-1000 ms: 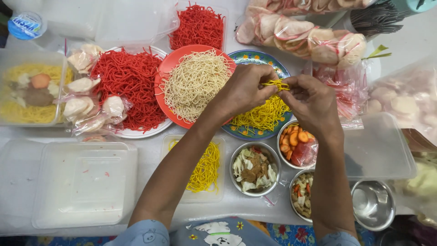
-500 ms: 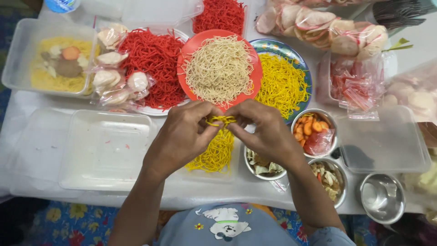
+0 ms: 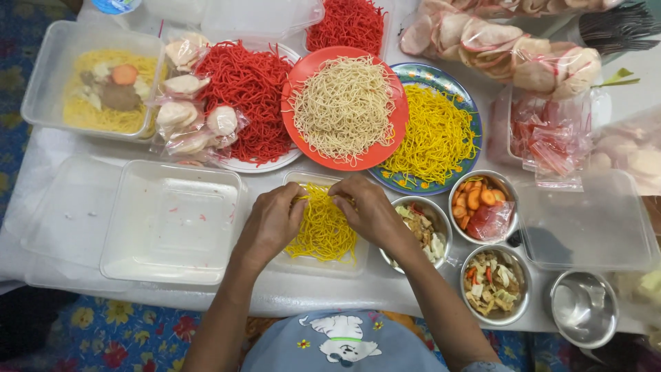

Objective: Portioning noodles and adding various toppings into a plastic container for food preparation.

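Yellow noodles [image 3: 322, 231] lay pinched under both the left hand [image 3: 272, 222] and right hand [image 3: 366, 207], inside a clear tray [image 3: 354, 258]. Loose strands risked spilling toward the steel bowl [image 3: 441, 213] just beside it.

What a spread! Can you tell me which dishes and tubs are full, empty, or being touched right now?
Clear plastic tub of yellow noodles: part filled, both hands in it.
Left hand: fingers on the noodles.
Right hand: fingers on the noodles.
Orange round plate: heaped with pale noodles.
Empty clear plastic tub: empty, lidless.
Small steel bowl: empty.
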